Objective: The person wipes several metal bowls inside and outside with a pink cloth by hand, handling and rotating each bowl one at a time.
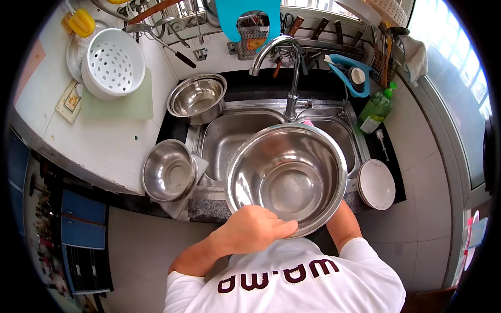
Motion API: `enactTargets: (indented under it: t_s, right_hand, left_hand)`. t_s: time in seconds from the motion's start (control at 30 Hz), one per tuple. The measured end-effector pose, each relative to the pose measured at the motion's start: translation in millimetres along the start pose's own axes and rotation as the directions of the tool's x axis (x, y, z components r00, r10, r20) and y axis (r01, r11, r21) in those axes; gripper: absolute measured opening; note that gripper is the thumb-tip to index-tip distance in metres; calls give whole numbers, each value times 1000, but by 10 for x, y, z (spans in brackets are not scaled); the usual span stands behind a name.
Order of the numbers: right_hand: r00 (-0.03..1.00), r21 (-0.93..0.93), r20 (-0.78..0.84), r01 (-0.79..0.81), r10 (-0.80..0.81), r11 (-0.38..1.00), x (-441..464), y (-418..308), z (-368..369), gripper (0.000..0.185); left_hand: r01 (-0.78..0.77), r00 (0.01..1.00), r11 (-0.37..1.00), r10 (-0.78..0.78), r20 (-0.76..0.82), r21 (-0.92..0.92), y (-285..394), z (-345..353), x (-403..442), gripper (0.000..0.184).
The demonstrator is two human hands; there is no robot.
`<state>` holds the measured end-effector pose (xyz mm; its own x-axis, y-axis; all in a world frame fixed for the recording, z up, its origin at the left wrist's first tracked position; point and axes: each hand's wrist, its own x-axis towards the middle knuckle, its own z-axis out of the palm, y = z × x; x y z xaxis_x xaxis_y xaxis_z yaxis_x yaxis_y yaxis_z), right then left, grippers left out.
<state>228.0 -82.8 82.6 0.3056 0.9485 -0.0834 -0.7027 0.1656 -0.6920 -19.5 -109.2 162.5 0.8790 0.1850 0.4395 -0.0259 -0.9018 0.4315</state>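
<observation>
A large stainless steel bowl (292, 190) is tilted toward me over the front of the sink, its shiny inside showing. My left hand (255, 227) is closed on its near rim, with the thumb lying along the edge. From the right, my right forearm (345, 227) reaches behind the bowl, which hides that hand and its fingers. A bit of something pink (308, 123) peeks out past the far rim; I cannot make out what it is.
Around the double sink (216, 138) are the tap (293, 78), stacked metal bowls (197, 99), another metal bowl (168, 171), white plates (377, 184) and a green soap bottle (376, 112). A white colander (114, 62) sits on the left counter. A blue basket (360, 93) stands behind.
</observation>
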Motion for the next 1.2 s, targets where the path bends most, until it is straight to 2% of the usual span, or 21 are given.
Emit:
enactTargets:
  t_s: [0.07, 0.13, 0.17, 0.23, 0.33, 0.37, 0.47, 0.53, 0.6, 0.67, 0.73, 0.83, 0.9, 0.93, 1.0, 1.07, 1.13, 1.17, 1.2]
  right_hand:
    - [998, -69, -41, 41, -44, 997, -37, -59, 39, 45]
    - [994, -124, -77, 72, -82, 990, -61, -106, 76, 45]
    - [991, -145, -95, 84, -99, 986, -71, -131, 83, 45]
    - [985, -178, -114, 111, -133, 978, -78, -155, 68, 45]
    - [990, -176, -4, 140, -143, 974, -90, -139, -53, 46]
    - [973, -203, 28, 231, -230, 952, -121, -126, -45, 44]
    - [973, -182, 79, 227, -215, 957, -141, -86, -227, 42]
    - [977, -149, 50, 213, -207, 966, -178, -11, -280, 36]
    - [985, 27, -51, 166, -165, 986, -204, 90, -291, 35]
    - [985, 59, -81, 156, -151, 986, -252, 105, -228, 34]
    - [983, 171, -140, 140, -117, 975, -255, 151, -254, 34]
    - [981, 200, -142, 158, -131, 967, -245, 208, -301, 35]
    - [984, 262, -136, 148, -115, 954, -279, 188, -281, 37]
    - [984, 261, -137, 149, -116, 954, -292, 180, -304, 37]
    - [996, 429, -14, 88, -90, 899, -318, 148, -352, 38]
    - [991, 372, -56, 134, -122, 919, -359, 114, -316, 39]
    - [960, 172, -103, 275, -260, 946, -426, 82, -177, 43]
    - [959, 69, -37, 283, -281, 957, -485, 114, -160, 41]
    - [960, 68, -38, 281, -279, 957, -520, 214, -208, 41]
  left_hand:
    - [5, 1000, 1000, -6, 30, 5, -64, 4, -32, 26]
    - [82, 991, 996, -86, -102, -44, -214, 23, -66, 19]
    - [150, 982, 987, -156, -102, -65, -274, 43, -105, 18]
    - [165, 978, 979, -178, -108, -118, -326, 63, -154, 22]
    - [177, 975, 962, -201, -100, -209, -366, 46, -213, 29]
    - [180, 972, 959, -207, -108, -218, -364, 27, -223, 29]
    - [226, 959, 938, -262, -110, -263, -348, 9, -233, 29]
    - [264, 947, 918, -306, -103, -297, -350, 12, -228, 29]
    - [300, 936, 918, -336, -107, -260, -362, 17, -221, 27]
    - [304, 934, 924, -337, -116, -232, -394, 54, -233, 25]
    - [310, 933, 929, -338, -122, -204, -398, 70, -229, 22]
    - [352, 917, 915, -379, -124, -196, -395, 96, -193, 19]
    - [436, 887, 898, -440, -140, -55, -425, 134, -190, 15]
    - [436, 888, 898, -439, -139, -56, -461, 163, -200, 15]
    - [426, 898, 900, -409, -160, 89, -542, 222, -225, 13]
    - [427, 899, 898, -409, -156, 109, -568, 252, -242, 9]
    - [410, 908, 898, -385, -164, 160, -631, 326, -295, 16]
    - [413, 907, 897, -389, -164, 159, -644, 348, -304, 16]
    - [388, 920, 906, -371, -126, 167, -656, 365, -305, 15]
